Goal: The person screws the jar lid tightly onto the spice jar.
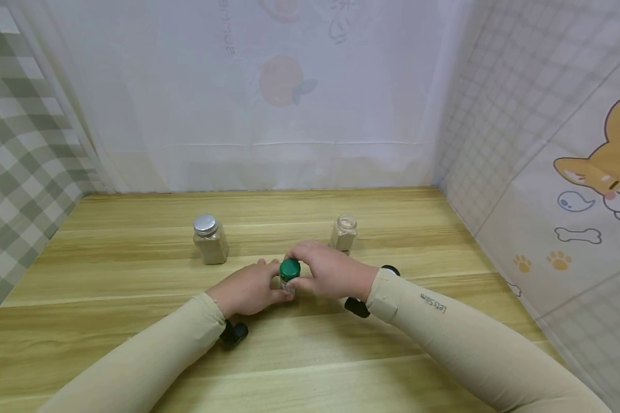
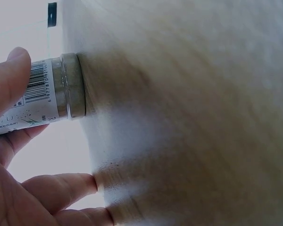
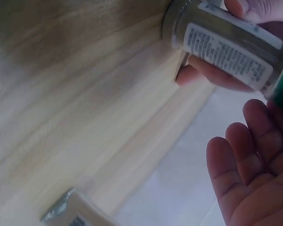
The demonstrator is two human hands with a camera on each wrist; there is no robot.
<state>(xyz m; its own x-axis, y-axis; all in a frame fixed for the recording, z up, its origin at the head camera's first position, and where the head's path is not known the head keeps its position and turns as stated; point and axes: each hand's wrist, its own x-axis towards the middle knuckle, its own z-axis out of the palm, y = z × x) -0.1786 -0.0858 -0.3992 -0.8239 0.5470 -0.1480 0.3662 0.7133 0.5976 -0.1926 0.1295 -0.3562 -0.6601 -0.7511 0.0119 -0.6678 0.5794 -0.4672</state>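
A small round spice bottle [image 3: 228, 49] with white printed labels and a green cap [image 1: 290, 268] stands upright on the table, brownish contents showing through its clear wall. My left hand [image 1: 250, 288] grips its body between thumb and fingers; in the left wrist view the thumb lies beside the barcode label [image 2: 37, 87]. My right hand [image 1: 336, 272] holds the green cap from the right, thumb and forefinger around it. Its other fingers [image 3: 224, 162] extend past the cap, touching nothing visible in the right wrist view. Whether the cap is loose cannot be seen.
Behind my left hand stands a square jar [image 1: 212, 248] of brownish powder with a silver lid. A lidless square jar [image 1: 344, 236] of pale powder is just behind my right hand. The wooden table [image 1: 134, 229] ends at a white curtain [image 1: 186, 115].
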